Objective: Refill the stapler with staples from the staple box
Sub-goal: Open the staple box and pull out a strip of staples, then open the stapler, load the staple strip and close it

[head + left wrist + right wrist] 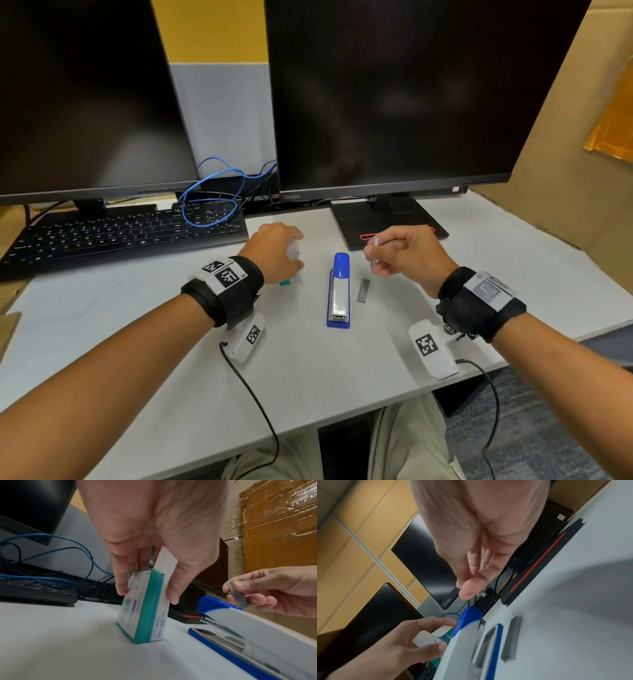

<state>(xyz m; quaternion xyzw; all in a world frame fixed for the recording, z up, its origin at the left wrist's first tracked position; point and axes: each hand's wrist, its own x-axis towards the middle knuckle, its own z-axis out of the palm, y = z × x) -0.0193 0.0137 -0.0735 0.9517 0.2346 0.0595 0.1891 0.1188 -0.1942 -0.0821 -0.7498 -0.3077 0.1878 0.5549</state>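
Staples out, stapler (338,291) shut on desk (308,370). Left hand (274,253) gripping upright staple box (144,609); right hand (400,253) pinching staple strip (237,595); spare strip (363,290) beside stapler. Opening, loading, closing remain.

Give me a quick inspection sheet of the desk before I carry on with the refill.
Surface: white desk, no spills seen.
Job's things: blue stapler lies closed at centre; staple box stands on end, its flap open; one staple strip lies right of the stapler.
Clutter: keyboard at back left.
Grippers: left hand grips the staple box; right hand pinches a second strip.
Cables: blue cable looped over the keyboard; wrist-camera leads trail off the near edge.
Surroundings: two dark monitors; cardboard at right.
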